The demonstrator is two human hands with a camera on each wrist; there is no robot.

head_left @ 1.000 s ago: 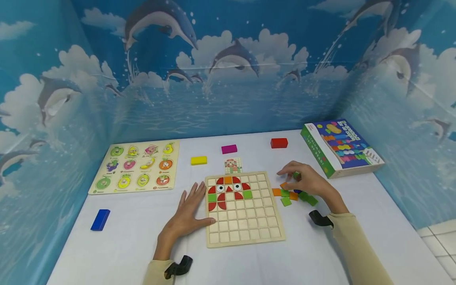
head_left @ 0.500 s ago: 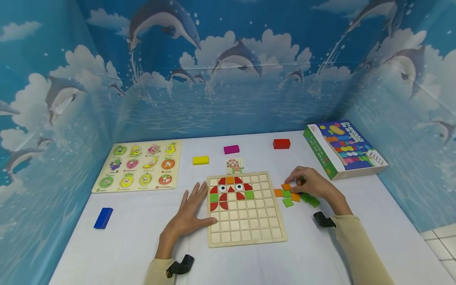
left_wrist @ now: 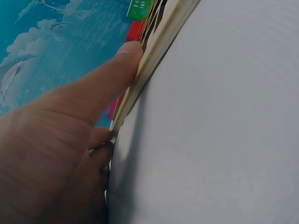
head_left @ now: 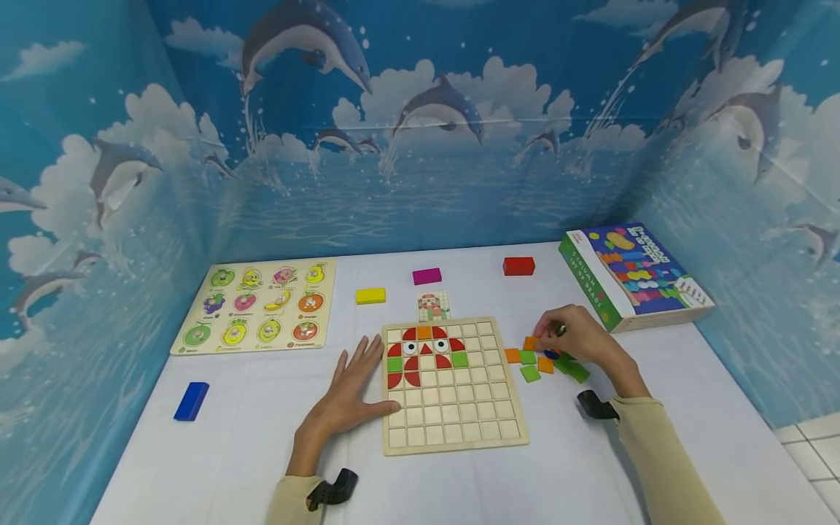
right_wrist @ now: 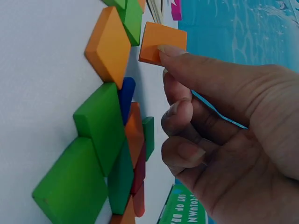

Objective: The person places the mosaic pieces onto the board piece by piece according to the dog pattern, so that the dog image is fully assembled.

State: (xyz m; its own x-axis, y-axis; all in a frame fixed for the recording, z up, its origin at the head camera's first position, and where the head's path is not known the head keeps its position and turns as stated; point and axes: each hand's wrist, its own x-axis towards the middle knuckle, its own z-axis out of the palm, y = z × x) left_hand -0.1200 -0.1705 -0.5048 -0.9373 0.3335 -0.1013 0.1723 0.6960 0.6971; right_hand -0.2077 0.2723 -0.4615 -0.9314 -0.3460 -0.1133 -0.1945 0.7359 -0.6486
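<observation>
Wooden grid board [head_left: 451, 413] is partly tiled up top, bare below; spread left hand [head_left: 348, 399] touches it, right hand [head_left: 580, 337] pinches an orange tile [right_wrist: 154, 39].

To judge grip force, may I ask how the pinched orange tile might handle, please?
Pinched by the right hand, the orange tile shows straight edges, so it is probably stiff. Small against the hand, it seems light. Flat-faced, it would likely slide, not roll.
</observation>
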